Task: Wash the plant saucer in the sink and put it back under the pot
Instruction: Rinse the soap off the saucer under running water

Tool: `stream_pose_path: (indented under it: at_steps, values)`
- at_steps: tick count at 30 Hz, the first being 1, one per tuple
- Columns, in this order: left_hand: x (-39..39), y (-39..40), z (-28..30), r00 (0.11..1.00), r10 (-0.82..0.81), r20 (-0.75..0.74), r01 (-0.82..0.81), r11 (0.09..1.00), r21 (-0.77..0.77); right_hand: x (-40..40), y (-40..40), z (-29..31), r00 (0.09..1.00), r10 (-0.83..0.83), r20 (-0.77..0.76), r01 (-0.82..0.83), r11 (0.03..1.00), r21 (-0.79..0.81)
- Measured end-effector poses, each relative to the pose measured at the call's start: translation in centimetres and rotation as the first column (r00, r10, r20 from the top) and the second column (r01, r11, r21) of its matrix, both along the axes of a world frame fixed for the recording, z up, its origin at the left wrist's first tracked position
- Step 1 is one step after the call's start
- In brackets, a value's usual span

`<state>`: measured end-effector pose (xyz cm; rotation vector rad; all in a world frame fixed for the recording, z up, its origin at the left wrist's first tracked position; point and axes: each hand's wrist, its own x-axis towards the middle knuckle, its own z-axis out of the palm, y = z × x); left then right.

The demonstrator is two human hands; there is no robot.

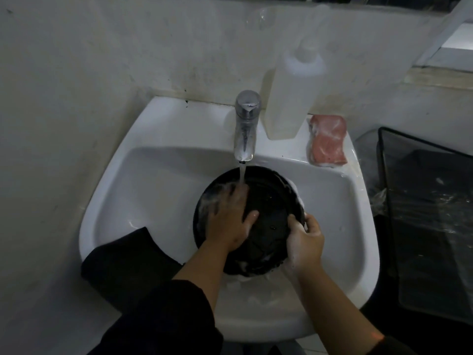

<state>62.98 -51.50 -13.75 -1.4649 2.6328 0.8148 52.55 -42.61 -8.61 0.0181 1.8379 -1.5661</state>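
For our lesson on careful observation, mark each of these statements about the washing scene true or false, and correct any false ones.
1. Water runs from the tap onto the black saucer. True.
2. The left hand grips the pink sponge. False: the sponge lies on the sink ledge, right of the tap; the left hand lies flat on the saucer.
3. The right hand holds the saucer's rim. True.
4. The pale bottle lies in the basin. False: it stands upright on the ledge behind the basin.
5. The saucer is white. False: it is black.
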Motion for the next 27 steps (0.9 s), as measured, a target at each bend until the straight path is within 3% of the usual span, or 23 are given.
stream_pose_path:
  at_steps: [1, 3, 6, 8, 13, 17, 20, 23, 27]
  values:
    - [0.0, -0.2, 0.1, 0.996, 0.084, 0.011, -0.084, 0.996, 0.021, 0.0, 0.0, 0.2, 1.000, 0.010, -0.009, -0.010, 1.000, -0.009]
    - [-0.7, 0.1, 0.4, 0.995, 0.085, 0.056, -0.087, 0.996, 0.026, 0.1, -0.1, 0.5, 0.999, 0.030, -0.038, -0.031, 0.999, -0.015]
    - [-1.6, 1.3, 1.1, 0.973, -0.223, 0.061, 0.227, 0.972, -0.065, 0.3, -0.2, 0.5, 0.999, 0.041, -0.027, -0.042, 0.999, -0.034]
    - [-1.6, 1.2, 1.0, 0.952, -0.302, 0.052, 0.305, 0.948, -0.085, 0.2, -0.1, 0.5, 0.998, 0.048, -0.028, -0.049, 0.998, -0.042]
    - [-1.5, 1.2, 1.4, 0.977, -0.209, 0.036, 0.212, 0.970, -0.116, -0.2, 0.1, 1.3, 0.995, 0.085, -0.049, -0.090, 0.992, -0.094]
    - [-0.1, 0.6, 0.8, 1.000, 0.013, -0.010, -0.014, 0.998, -0.058, -1.1, 0.7, 1.3, 0.997, 0.056, -0.043, -0.061, 0.992, -0.107]
    - [0.3, 0.4, 1.0, 0.988, -0.043, 0.148, 0.051, 0.998, -0.048, -1.6, 1.1, 0.9, 1.000, 0.012, -0.004, -0.012, 0.996, -0.085]
    - [-0.5, 2.1, 2.6, 0.977, -0.114, 0.182, 0.088, 0.986, 0.143, -1.4, 0.8, 0.3, 0.999, -0.037, 0.008, 0.037, 0.998, -0.058]
    - [-0.1, 5.0, 3.4, 0.931, -0.295, 0.215, 0.200, 0.905, 0.376, -1.1, 0.7, -0.2, 0.999, -0.045, 0.014, 0.045, 0.999, -0.030]
